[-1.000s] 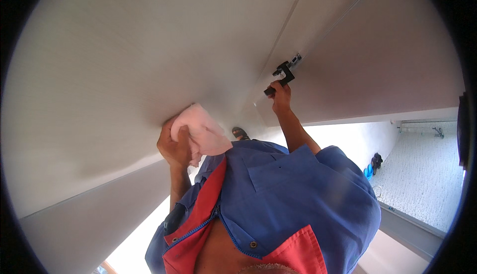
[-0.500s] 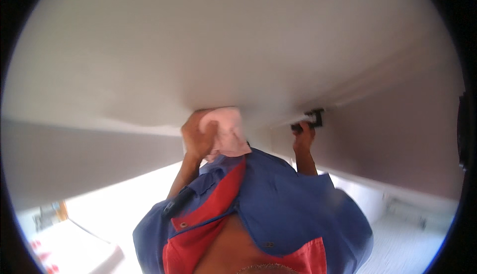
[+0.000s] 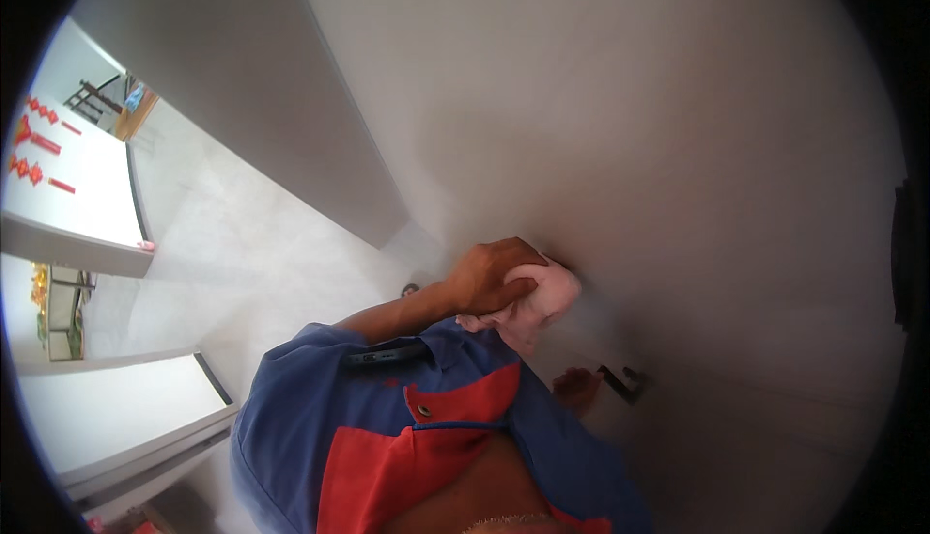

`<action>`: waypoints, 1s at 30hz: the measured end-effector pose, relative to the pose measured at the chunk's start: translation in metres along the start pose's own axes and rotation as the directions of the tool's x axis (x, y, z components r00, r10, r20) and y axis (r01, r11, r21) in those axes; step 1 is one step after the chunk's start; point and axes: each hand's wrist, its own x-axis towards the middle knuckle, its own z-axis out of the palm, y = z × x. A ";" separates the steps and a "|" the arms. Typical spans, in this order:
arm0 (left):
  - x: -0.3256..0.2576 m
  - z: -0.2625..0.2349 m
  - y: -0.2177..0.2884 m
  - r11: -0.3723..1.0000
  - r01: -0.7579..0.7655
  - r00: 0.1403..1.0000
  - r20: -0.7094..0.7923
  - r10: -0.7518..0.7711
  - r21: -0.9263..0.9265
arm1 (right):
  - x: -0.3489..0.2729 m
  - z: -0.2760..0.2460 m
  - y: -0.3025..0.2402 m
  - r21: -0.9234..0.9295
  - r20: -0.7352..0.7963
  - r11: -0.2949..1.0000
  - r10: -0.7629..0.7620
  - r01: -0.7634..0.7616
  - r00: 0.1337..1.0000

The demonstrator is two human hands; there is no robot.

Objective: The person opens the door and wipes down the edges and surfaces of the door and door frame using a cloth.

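My left hand (image 3: 490, 274) is closed round a bunched pale pink cloth (image 3: 544, 303). The cloth lies against a broad pale grey door (image 3: 697, 175), with the thumb across its near side. Lower right, in shadow, my right hand (image 3: 576, 388) is beside the end of a black lever door handle (image 3: 623, 387) and seems to touch it. Its fingers are dim and blurred, so their grip on the lever cannot be made out.
A grey upright panel (image 3: 300, 108) slants along the left of the door. Beyond lies a pale floor (image 3: 281, 238) with a small dark round object (image 3: 411, 290) near my left forearm. Far left are a white wall with red hanging ornaments (image 3: 39, 141) and a white cabinet-like block (image 3: 116, 408).
The view has turned and tilted, bringing more floor and room in at the left. My left hand still holds the cloth against the door; my right hand was wrapped on the lever before.
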 end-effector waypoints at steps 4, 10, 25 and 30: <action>0.032 -0.123 0.052 0.998 -0.029 0.990 -0.138 0.037 0.061 | -0.061 0.172 -0.027 -0.485 0.511 0.832 0.019 0.270 0.860; -0.065 -0.239 0.014 0.976 -0.147 0.951 -0.295 0.095 -0.159 | -0.213 0.381 0.086 -0.116 0.757 0.809 -0.304 0.576 0.579; -0.043 -0.415 -0.174 0.336 -0.117 0.198 -0.309 0.930 0.935 | -0.084 0.672 0.250 0.522 0.758 0.181 -0.545 0.833 -0.357; 0.006 -0.467 -0.213 0.573 -0.007 0.482 -0.500 0.720 0.819 | -0.099 0.744 0.286 0.295 0.828 0.429 -0.560 0.854 -0.005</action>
